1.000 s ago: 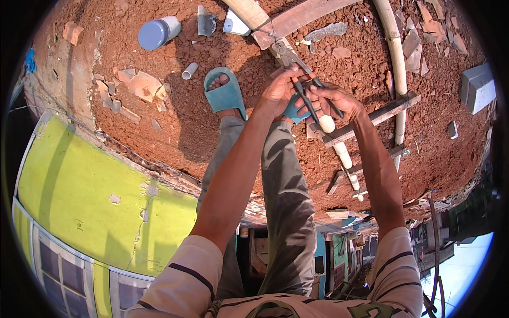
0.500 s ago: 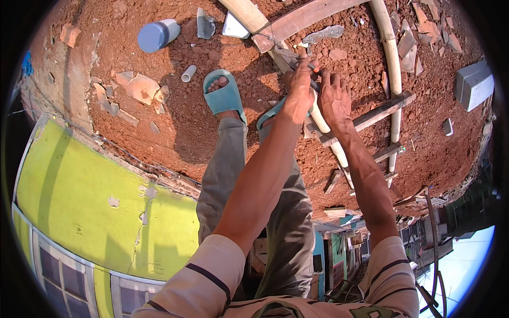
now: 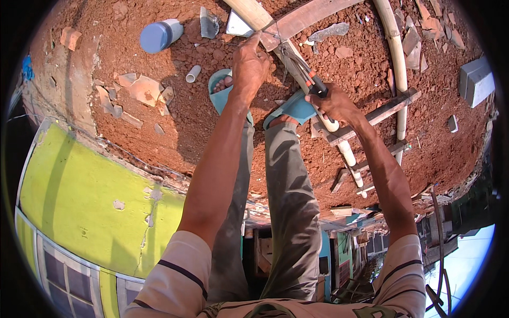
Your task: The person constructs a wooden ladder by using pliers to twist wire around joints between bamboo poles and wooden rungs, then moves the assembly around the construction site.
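Observation:
My right hand (image 3: pixel 335 103) is wrapped round the black and orange handles of a pair of pliers (image 3: pixel 318 85), whose metal jaws point toward the joint of a bamboo ladder-like frame. At that joint, a flat wooden board (image 3: pixel 313 18) crosses a thick bamboo pole (image 3: pixel 249 13), and thin wire (image 3: pixel 277 32) runs around them. My left hand (image 3: pixel 251 69) is closed with its fingertips at the board's end; what they pinch is too small to make out. The pole runs on below the pliers, between my right hand and my sandal (image 3: pixel 290 109).
A second bamboo pole (image 3: pixel 395 47) stands to the right, joined by wooden rungs (image 3: pixel 376 116). Around lie a blue-capped container (image 3: pixel 155 37), a short pipe piece (image 3: pixel 193 73), broken tiles (image 3: pixel 144 90) and a grey block (image 3: pixel 475 82) on red soil. A yellow-green wall (image 3: pixel 90 196) rises at left.
My hands have parted: the left moved left and up to the board's end, the right slid down and right with the pliers. The pliers' handles now show more fully.

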Motion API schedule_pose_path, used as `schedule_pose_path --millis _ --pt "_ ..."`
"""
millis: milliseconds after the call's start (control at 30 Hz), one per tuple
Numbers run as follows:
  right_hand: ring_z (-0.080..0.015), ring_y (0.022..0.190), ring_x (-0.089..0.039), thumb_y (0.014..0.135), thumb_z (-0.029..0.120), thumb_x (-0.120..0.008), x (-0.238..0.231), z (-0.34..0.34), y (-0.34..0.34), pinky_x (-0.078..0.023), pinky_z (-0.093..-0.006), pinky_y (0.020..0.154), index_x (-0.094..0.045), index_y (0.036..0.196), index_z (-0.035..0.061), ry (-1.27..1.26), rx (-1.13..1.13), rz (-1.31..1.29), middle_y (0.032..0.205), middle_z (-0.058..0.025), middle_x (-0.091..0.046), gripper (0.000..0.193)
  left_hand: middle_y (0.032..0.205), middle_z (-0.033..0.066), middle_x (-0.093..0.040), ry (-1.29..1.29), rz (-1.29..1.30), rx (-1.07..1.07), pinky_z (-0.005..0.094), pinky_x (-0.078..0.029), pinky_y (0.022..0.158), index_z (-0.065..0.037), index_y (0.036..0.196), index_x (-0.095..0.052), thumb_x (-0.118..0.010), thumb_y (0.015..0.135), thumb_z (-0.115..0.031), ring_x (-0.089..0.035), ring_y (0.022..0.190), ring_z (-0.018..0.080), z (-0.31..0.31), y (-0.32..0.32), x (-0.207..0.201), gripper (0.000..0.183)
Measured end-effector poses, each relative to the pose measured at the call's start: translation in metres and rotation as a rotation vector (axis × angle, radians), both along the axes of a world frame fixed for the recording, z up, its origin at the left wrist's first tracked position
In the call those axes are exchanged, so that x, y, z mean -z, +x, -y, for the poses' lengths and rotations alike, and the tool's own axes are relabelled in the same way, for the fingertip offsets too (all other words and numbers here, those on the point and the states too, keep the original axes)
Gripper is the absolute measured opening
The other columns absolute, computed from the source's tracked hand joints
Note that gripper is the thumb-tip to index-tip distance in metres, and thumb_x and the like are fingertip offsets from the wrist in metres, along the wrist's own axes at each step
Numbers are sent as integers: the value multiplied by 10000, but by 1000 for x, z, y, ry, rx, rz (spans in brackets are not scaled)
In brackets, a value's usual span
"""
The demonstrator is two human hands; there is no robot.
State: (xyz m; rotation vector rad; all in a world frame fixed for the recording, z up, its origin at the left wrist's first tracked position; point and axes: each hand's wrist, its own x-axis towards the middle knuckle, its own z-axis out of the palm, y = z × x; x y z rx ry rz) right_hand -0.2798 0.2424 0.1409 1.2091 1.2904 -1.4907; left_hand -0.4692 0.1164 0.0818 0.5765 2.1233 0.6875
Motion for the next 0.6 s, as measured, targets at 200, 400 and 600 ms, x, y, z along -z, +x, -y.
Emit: schedule_pose_path --millis 200,400,600 --pt "-92 520 -438 855 279 -719 -8 18 -2 -351 -266 420 -525 805 51 -259 390 120 626 22 -454 303 1009 238 -665 -82 105 91 346 -518 700 21 1305 -508 -603 809 -53 -673 801 241 5 -19 -1 511" --pt "-82 584 -392 964 277 -548 -42 28 55 -356 -243 535 -486 928 108 -549 1560 -405 677 42 -406 184 1305 89 -566 -98 691 -244 333 -488 858 -43 1348 -475 -483 949 -170 -596 1103 207 21 -38 -2 418" --pt "-167 645 -587 962 260 -548 -84 74 111 -502 -301 564 -545 1091 27 24 1425 69 762 -65 -597 266 1176 133 -622 -208 818 -284 380 -508 806 -25 1252 -526 -493 944 -209 -635 1027 279 32 -10 -14 361"
